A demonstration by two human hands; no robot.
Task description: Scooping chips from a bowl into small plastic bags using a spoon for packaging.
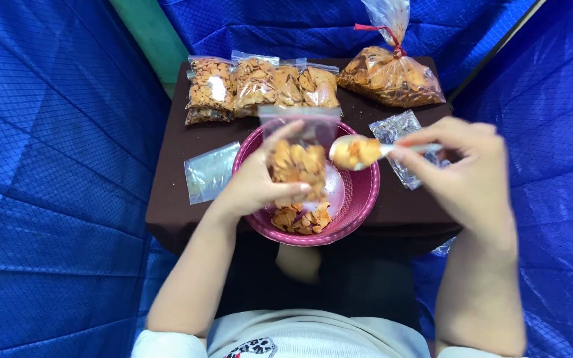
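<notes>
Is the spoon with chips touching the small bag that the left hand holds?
Cannot tell. In the head view the spoon sits right beside the small bag in the left hand; no clear gap or contact shows.

Your single head camera looks steeply down over your chest and forearms, close above the small brown table (167, 199) (blue quilted fabric (48, 166) fills both sides), facing away from you.

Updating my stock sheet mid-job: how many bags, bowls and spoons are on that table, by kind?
Small filled bags at the back: 4
Small bag held in the left hand: 1
Big tied bag: 1
Empty bags: 2, one possibly a stack
Pink bowl: 1
Spoon: 1
Total: 10
</notes>
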